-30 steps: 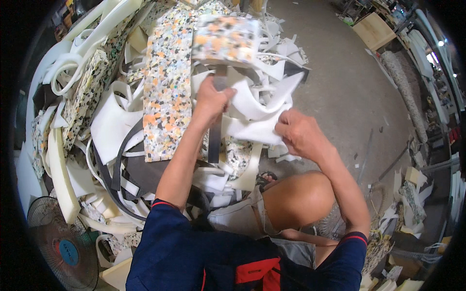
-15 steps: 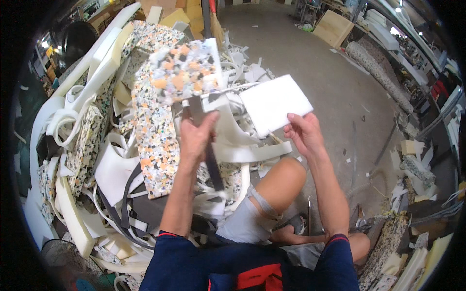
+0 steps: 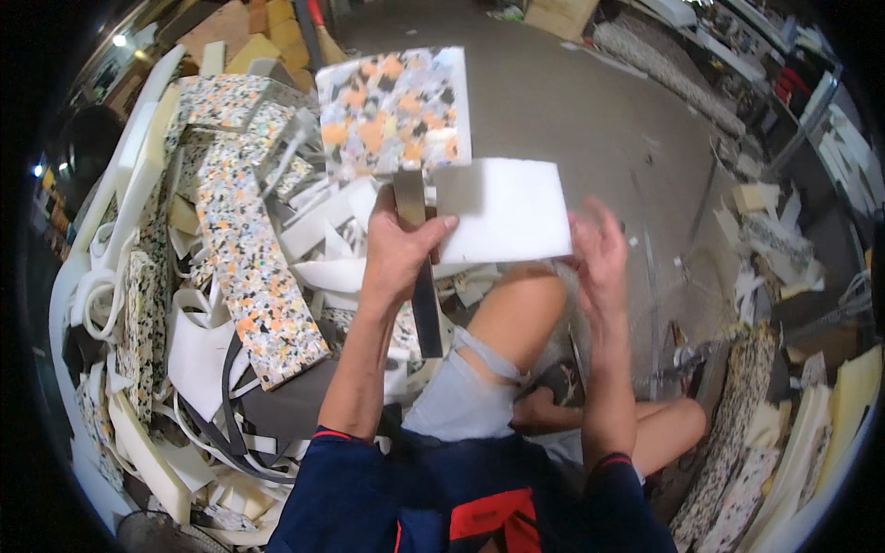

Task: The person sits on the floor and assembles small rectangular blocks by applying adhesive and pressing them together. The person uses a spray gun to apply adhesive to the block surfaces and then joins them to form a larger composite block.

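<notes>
My left hand (image 3: 403, 235) is closed around a dark grey foam strip (image 3: 426, 309) that runs down past the wrist. Just beyond its fingers stands a square of multicoloured speckled foam (image 3: 392, 111), its lower edge at the strip's top. The left thumb presses on the near-left edge of a white foam sheet (image 3: 512, 210), which lies level in front of me. Blurred by motion, my right hand (image 3: 599, 249) is at the sheet's right edge, fingers stretched out and apart. Whether it touches the sheet is hard to tell.
A heap of foam offcuts fills the left side, with a long speckled foam slab (image 3: 249, 267) and a grey sheet (image 3: 290, 410) on it. More foam scraps (image 3: 779, 240) lie at the right. A rolled speckled foam length (image 3: 668, 78) rests on the concrete floor (image 3: 525, 101).
The white sheet has moved left and nearer the left hand, its left edge now under that thumb. The speckled square has swung right and upright. My right hand's fingers have spread from a pinch.
</notes>
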The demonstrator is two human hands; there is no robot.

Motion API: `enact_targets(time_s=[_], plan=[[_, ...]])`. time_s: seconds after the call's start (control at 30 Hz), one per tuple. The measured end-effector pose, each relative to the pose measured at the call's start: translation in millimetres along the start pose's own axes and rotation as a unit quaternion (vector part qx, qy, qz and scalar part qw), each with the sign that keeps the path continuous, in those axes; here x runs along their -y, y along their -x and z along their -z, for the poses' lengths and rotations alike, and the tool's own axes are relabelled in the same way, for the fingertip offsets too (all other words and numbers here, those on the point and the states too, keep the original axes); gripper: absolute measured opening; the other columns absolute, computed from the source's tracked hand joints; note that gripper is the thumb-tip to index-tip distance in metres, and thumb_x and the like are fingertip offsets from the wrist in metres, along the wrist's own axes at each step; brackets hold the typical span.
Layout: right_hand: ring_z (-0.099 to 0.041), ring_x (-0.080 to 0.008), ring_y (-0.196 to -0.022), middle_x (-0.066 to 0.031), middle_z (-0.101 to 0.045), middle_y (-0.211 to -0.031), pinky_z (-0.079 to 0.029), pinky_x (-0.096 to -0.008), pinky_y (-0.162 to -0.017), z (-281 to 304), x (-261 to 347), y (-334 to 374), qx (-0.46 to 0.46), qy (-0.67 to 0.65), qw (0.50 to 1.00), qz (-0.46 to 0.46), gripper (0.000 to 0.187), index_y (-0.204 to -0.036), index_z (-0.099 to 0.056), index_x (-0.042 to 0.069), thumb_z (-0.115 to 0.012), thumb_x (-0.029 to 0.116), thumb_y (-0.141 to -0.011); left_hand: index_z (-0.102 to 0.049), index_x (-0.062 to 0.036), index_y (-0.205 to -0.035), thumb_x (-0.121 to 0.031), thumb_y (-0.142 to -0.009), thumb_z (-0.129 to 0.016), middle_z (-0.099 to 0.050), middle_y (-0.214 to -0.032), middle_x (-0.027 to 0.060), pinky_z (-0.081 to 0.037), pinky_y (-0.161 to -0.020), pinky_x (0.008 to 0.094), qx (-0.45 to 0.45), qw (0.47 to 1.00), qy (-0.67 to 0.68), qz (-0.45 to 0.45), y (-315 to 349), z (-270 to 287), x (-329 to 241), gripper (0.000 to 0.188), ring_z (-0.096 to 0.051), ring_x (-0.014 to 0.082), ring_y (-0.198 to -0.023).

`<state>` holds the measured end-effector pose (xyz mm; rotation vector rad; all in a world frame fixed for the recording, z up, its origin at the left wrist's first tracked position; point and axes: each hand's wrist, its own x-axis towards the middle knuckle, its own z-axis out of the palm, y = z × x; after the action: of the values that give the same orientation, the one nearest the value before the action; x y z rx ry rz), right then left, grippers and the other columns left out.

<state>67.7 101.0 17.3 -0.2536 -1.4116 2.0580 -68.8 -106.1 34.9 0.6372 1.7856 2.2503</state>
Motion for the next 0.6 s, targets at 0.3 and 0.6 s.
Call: enact_targets(time_s=[0.3,0.6], plan=[[-0.066,-0.0168,-0.095,-0.0126,-0.071,-0.104,-0.054,-0.0302,-0.082,47,-3,24,-0.032,0.148,0.988,-0.034,0.040,-0.117,-0.061,-0.008,-0.076,0.008,-0.084,-0.050,0.0026,-0.116,-0.020,-0.064,-0.094,-0.063,-0.088,0.0076,-0.053,-0.068,0.0310,0.025,0.988,-0.151,-0.018,27,-52,49,0.072,-0.061,0.0169,-0.076],[-0.066,-0.0172,-0.092,-0.0120,-0.071,-0.103,-0.053,-0.0322,-0.081,62,-32,95,-0.235,0.246,0.940,0.017,0.032,-0.113,-0.062,-0.006,-0.073,0.007,-0.086,-0.045,0.0062,-0.122,-0.031,-0.068,-0.089,-0.064,-0.086,0.0137,-0.053,-0.069,0.0349,0.075,0.951,-0.287,0.082,54,-61,56,0.079,-0.063,0.0224,-0.075]])
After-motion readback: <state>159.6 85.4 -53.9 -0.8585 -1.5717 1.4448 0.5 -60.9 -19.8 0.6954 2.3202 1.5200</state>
